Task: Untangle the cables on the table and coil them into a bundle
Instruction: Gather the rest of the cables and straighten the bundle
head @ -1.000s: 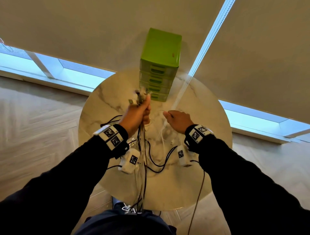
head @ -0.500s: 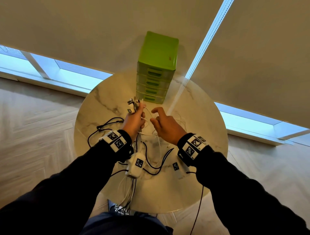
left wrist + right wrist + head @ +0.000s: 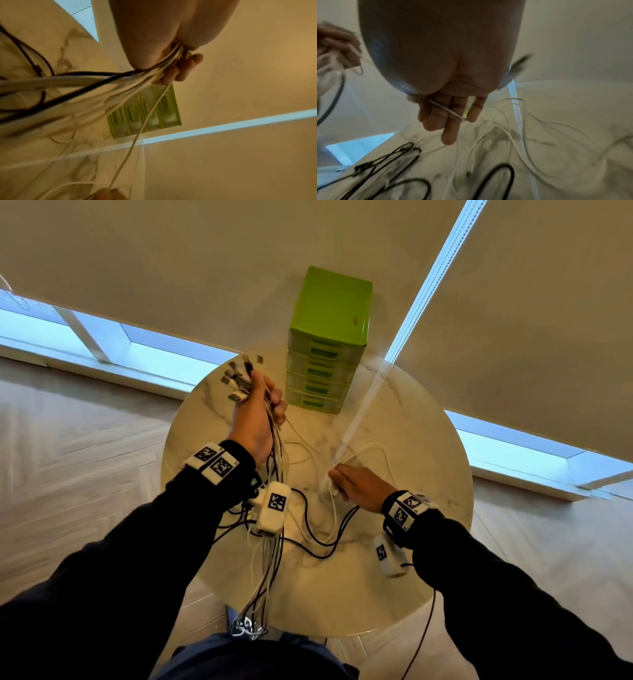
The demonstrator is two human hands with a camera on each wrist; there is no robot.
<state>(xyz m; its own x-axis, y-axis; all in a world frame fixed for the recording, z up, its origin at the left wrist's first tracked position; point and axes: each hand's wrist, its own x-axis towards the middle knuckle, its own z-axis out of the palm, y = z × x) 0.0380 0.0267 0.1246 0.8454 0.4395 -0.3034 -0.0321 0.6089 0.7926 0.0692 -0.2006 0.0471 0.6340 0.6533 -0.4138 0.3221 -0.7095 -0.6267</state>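
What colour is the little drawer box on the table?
Bright green drawer box; clearest in the head view.

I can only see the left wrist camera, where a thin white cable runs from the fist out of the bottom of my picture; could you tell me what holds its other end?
Observer: The right hand does. In the right wrist view the thin white cable lies pinched across its curled fingers.
Operator: Thank you. Do any plugs stick out above the fist?
Observer: Yes. In the head view several connector ends fan out above the left hand.
Operator: And where does the rest go?
Observer: The bundle of cables hangs from the fist past the near edge of the table.
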